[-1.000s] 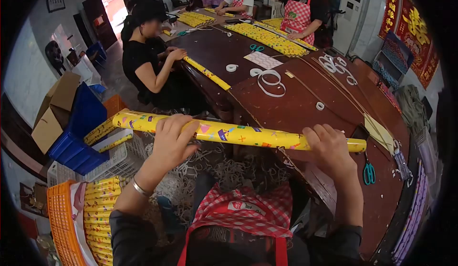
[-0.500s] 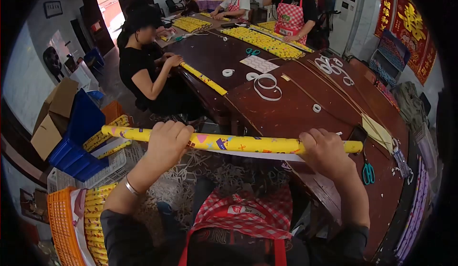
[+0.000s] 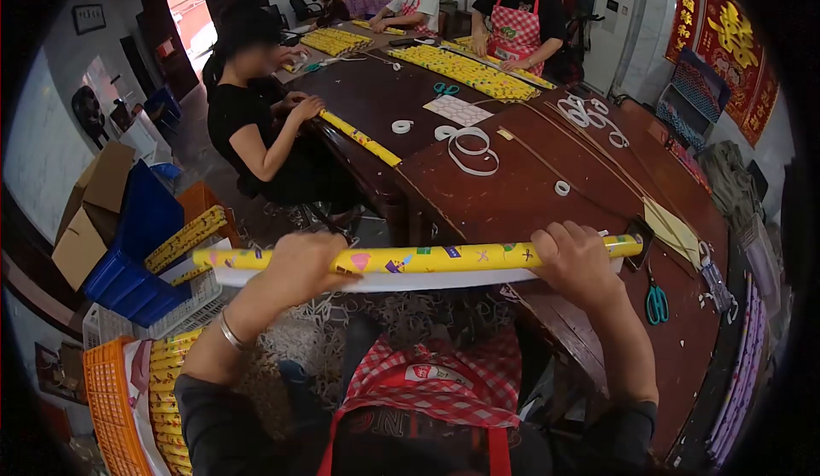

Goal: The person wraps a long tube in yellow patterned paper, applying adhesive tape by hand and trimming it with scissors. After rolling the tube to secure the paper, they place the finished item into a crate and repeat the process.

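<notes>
A roll of yellow gift wrapping paper (image 3: pixel 427 258), printed with small colourful figures, stretches nearly level in front of me. Its white underside (image 3: pixel 418 282) shows as a loose flap along the lower edge. My left hand (image 3: pixel 306 262) is closed around the roll toward its left end, and a metal bangle (image 3: pixel 229 329) circles that wrist. Near the other end, my right hand (image 3: pixel 576 258) wraps over the roll with curled fingers. The roll's right end reaches over the brown table (image 3: pixel 547 202).
Teal-handled scissors (image 3: pixel 656 303), white tape rolls (image 3: pixel 561 188) and wooden strips lie on the table. A co-worker (image 3: pixel 256 117) sits at the left with another yellow roll (image 3: pixel 363 138). An orange basket (image 3: pixel 107 390) of yellow rolls and blue crates (image 3: pixel 141 262) stand at my left. Paper scraps cover the floor.
The roll has turned in my hands: its printed figures have shifted and more of the white flap shows. Its left end sits lower. A standing co-worker at the back has lowered a raised hand.
</notes>
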{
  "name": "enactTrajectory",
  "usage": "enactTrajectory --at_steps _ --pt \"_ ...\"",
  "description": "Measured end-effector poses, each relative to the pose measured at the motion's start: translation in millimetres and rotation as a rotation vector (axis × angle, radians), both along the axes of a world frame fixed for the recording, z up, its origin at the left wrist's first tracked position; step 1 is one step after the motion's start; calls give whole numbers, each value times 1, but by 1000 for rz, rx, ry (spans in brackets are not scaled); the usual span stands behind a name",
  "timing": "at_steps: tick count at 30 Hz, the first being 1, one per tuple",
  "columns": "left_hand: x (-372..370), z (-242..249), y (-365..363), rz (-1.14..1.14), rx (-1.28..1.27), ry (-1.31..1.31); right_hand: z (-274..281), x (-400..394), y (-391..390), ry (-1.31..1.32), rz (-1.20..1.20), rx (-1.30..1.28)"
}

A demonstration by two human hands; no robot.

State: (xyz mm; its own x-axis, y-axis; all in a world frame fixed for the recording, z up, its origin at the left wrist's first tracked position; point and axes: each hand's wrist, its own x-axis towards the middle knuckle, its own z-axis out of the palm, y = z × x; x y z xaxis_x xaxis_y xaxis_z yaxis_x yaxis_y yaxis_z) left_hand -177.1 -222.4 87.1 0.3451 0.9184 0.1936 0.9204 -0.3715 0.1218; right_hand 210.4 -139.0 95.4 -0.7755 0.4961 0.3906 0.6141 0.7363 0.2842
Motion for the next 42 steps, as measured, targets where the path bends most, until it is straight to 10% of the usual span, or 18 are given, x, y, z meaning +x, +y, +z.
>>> enactTrajectory --at_steps 4,7,13,17,24,27,31,38,42 --pt "-2 3 0 -21 -224 29 -2 -2 -4 -27 21 86" --pt "-4 -14 8 53 359 186 -8 -1 -1 30 20 -239" --pt "3 6 -2 -54 -587 22 -17 13 1 -12 57 117" --pt "4 -20 3 62 297 184 -14 7 -2 22 -29 -286" --pt "9 -21 -11 -6 -258 5 -22 17 9 -2 31 -16" --pt "4 -29 -3 7 243 145 -23 12 4 -15 -32 -243" --pt "3 -29 -5 36 -124 65 -26 13 10 -15 15 15" --pt "-3 -40 -1 59 221 66 -25 9 6 35 38 -208" --pt "-10 -36 0 -114 -524 -189 -14 9 7 -6 43 60"
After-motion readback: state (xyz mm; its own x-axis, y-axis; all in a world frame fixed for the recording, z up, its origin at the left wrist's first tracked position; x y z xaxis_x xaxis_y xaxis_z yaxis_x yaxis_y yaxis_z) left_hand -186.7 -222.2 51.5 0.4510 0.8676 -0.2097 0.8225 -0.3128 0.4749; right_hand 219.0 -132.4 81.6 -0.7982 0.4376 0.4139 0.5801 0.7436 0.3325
